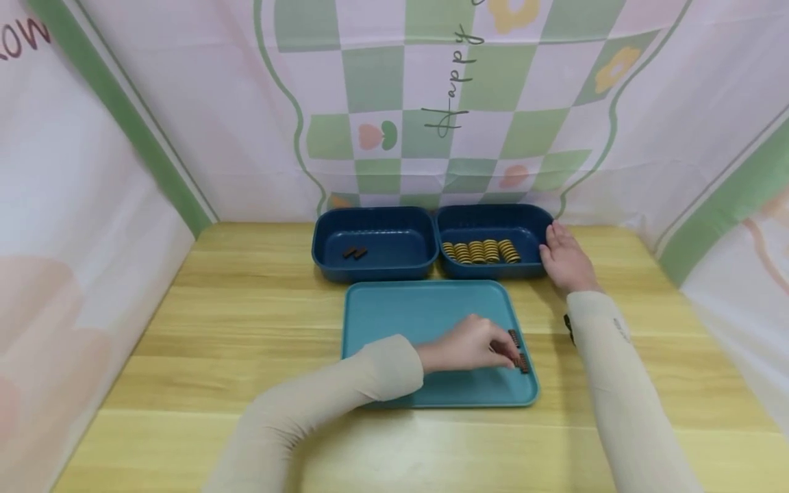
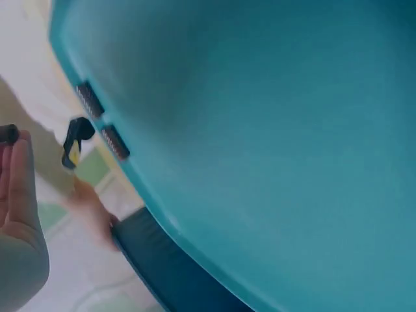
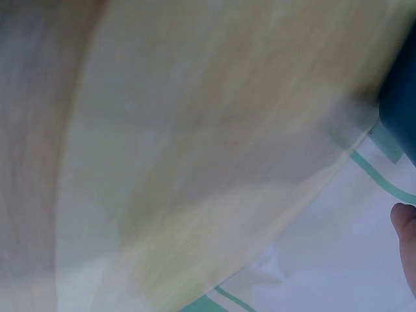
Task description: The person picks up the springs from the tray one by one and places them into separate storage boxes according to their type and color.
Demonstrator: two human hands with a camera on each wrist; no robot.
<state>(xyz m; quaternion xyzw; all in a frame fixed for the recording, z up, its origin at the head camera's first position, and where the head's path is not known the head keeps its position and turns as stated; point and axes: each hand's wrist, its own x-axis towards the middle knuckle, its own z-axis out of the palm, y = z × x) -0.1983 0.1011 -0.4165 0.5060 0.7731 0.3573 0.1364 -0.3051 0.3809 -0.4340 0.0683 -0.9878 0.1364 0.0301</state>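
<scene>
My left hand [image 1: 471, 344] reaches across the teal tray [image 1: 419, 308] to its right edge. Its thumb and fingers pinch a small dark brown bar [image 2: 8, 134], seen end-on in the left wrist view. Two ridged brown bars lie in a row along that edge, the upper bar [image 1: 514, 337] and the lower bar [image 1: 524, 363], close to the fingertips. My right hand [image 1: 570, 260] rests with extended fingers against the right end of the right navy bin [image 1: 493, 269]. Only a fingertip [image 3: 404, 221] of it shows in the right wrist view.
The left navy bin [image 1: 374, 272] holds two brown bars [image 1: 355, 253]. Several yellow-and-dark striped rolls [image 1: 477, 252] line the front of the right bin. Both bins stand side by side behind the tray on the wooden table [image 1: 246, 329], against a printed cloth [image 1: 376, 75].
</scene>
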